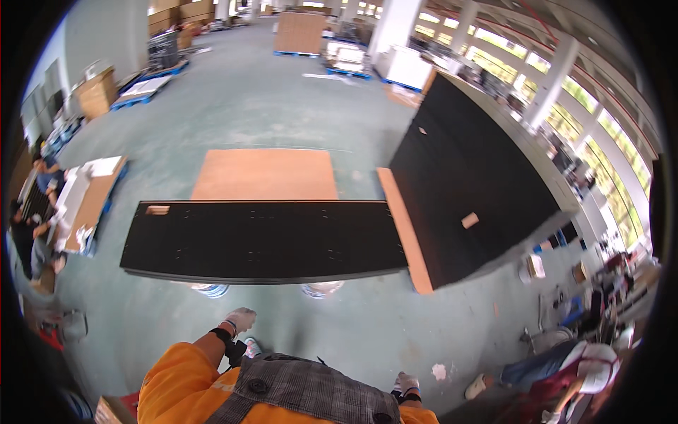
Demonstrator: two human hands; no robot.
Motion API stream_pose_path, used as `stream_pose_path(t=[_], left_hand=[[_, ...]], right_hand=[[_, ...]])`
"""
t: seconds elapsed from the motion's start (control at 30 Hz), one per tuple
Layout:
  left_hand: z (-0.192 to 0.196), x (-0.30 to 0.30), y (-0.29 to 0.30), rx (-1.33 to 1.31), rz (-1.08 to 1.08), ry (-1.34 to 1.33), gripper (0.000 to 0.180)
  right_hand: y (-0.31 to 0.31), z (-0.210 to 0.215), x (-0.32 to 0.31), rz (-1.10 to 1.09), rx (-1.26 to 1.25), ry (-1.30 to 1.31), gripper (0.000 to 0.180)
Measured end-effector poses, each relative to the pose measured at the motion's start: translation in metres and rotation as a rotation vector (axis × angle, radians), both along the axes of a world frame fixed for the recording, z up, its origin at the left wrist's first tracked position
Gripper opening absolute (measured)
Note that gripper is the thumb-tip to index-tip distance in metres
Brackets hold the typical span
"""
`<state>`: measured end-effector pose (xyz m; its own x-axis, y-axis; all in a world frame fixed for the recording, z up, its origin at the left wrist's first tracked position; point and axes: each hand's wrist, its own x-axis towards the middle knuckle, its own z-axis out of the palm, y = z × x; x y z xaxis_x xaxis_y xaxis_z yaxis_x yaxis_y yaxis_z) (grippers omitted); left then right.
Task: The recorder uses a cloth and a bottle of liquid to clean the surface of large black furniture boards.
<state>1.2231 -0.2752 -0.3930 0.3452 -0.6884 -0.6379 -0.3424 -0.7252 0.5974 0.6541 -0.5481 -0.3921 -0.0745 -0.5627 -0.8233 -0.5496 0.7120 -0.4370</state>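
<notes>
Head view, warehouse floor, listed left to right.

Far left: people (35,219) bent at a low work platform (88,201) that carries pale sheets, well apart from the wearer.

Left hand (240,319): gloved in white, dark wrist strap, orange sleeve (176,378) behind it. It hangs at the person's side just short of the near edge of the long panel, touching nothing. The fingers are curled loosely inward and hold nothing.

Centre: long black panel (265,240), lying flat and raised off the floor, small drill holes across its top, a small wooden block (157,210) near its far left corner. Two pale supports (321,288) show under its near edge. Behind it a brown board (265,174) lies flat on the green floor (247,99).

Right hand (407,384): also in a white glove, low beside the grey checked vest (311,392), only partly in sight. I cannot tell how far its fingers are open; nothing shows in them.

Right: large black cabinet panel (470,184), tilted, with a brown edge (404,233) along its left side and a small wooden block (470,220) on its face.

Far right: a seated person (558,367) on the floor among scattered parts.
</notes>
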Motion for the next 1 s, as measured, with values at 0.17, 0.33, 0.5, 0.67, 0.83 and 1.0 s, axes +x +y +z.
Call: stream_pose_path(t=[0.17,0.33,0.5,0.67,0.83,1.0], left_hand=[[-0.080,-0.013,-0.056,-0.205,-0.392,0.246,0.009],[-0.076,-0.039,-0.101,-0.249,-0.285,0.491,0.014],[0.005,-0.116,-0.198,0.054,-0.046,0.934,0.015],[-0.023,-0.115,-0.267,-0.164,-0.501,0.371,0.019],[0.044,-0.191,-0.389,0.008,0.008,0.692,0.027],[0.124,-0.245,-0.516,-0.172,0.029,0.572,0.029]], right_hand=[[0.029,-0.018,-0.113,-0.227,0.060,-0.159,0.023],[0.034,0.020,-0.120,-0.357,-0.025,-0.088,0.027],[0.056,-0.009,-0.178,-0.551,-0.010,-0.228,0.029],[0.043,-0.026,-0.173,-0.585,0.095,-0.346,0.035],[0.003,-0.030,-0.199,-0.706,0.046,-0.388,0.034],[-0.075,0.011,-0.226,-0.756,-0.076,-0.082,0.026]])
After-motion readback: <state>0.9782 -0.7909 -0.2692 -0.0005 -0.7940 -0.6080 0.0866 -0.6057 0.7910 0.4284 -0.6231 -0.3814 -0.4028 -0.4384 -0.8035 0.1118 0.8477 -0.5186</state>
